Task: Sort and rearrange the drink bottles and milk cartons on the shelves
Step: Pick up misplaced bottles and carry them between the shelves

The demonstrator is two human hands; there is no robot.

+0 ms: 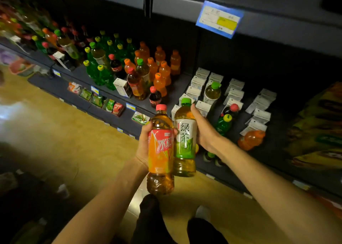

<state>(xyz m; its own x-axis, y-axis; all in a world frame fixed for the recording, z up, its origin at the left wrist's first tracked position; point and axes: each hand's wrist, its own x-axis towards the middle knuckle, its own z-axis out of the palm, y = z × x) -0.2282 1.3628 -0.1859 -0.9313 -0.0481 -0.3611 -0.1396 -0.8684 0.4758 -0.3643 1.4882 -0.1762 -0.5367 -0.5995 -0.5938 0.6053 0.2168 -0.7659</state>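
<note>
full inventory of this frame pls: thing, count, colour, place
iced tea bottle: one, red cap, orange-red label, in left hand
green tea bottle: one, green cap, white-green label, in right hand
orange soda bottles: about ten, orange, left bay, standing together
green soda bottles: many, yellow caps, left bay
cola bottle: one, dark, red cap, left bay front
milk cartons: many, white, right bay, in rows
tipped orange bottle: one, lying by the cartons
price tag: one, blue-yellow, upper shelf edge
left hand: grips iced tea bottle
right hand: grips green tea bottle
</note>
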